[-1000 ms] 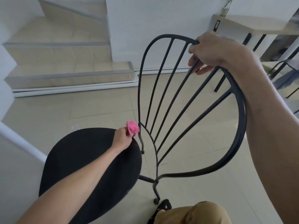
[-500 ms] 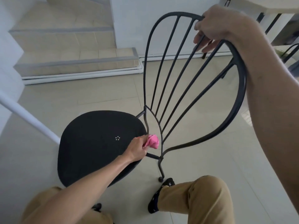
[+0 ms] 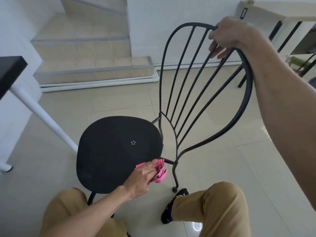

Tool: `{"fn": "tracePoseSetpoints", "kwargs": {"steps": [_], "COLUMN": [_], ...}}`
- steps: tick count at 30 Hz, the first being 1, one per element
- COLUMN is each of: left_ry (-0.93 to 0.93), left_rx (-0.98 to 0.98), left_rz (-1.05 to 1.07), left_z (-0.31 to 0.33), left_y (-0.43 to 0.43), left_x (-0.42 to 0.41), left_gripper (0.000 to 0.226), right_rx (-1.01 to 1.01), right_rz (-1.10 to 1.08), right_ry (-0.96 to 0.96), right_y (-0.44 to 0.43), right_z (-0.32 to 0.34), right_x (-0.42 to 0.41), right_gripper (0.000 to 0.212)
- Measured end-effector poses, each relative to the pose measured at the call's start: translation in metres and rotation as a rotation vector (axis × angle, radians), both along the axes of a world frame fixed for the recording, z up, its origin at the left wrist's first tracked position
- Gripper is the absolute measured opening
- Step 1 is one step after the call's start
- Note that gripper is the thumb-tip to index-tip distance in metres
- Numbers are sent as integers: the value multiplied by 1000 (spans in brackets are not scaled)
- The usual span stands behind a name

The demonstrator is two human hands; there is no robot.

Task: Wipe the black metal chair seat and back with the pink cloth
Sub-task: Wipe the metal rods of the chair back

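Head: left hand (image 3: 142,178) clutches crumpled pink cloth (image 3: 160,175) at seat (image 3: 111,151); right hand (image 3: 229,35) clasps backrest (image 3: 250,86)

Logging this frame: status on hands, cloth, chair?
Left hand holds pink cloth at seat's rear corner. Right hand grips chair back top rail. Nothing blocking the seat.

Carries the cloth (image 3: 159,174) in the left hand (image 3: 142,178) off the far corner of the seat (image 3: 111,151), past the foot of the back (image 3: 251,88), down to the near right rim beside the crossbar (image 3: 168,161). Lays the fingers flatter over it, letting a bunch spill past the edge. Brings a black table (image 3: 10,71) into view at left.
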State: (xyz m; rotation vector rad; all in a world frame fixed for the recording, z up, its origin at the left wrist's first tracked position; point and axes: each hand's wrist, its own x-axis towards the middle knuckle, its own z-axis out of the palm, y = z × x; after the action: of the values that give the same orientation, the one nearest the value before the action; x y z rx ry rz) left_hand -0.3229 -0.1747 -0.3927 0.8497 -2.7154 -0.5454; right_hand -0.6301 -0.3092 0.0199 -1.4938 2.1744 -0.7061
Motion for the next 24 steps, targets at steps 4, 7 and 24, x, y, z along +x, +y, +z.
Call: {"fn": "tracePoseSetpoints", "kwargs": {"steps": [4, 7, 24], "left_ry": [-137, -213, 309], "left_rx": [-66, -42, 923], "left_rz": [-94, -177, 558], "left_z": [8, 32, 185], "left_y": [-1, -7, -76], "left_x": [13, 15, -23], "left_gripper": [38, 30, 13], "right_rx": [-6, -38, -18], "right_rz": [-15, -27, 76], "right_ry": [73, 151, 401], "right_y": [0, -5, 40], "right_z": [0, -1, -8], "right_x": [-5, -11, -4], "right_gripper": [27, 24, 34]}}
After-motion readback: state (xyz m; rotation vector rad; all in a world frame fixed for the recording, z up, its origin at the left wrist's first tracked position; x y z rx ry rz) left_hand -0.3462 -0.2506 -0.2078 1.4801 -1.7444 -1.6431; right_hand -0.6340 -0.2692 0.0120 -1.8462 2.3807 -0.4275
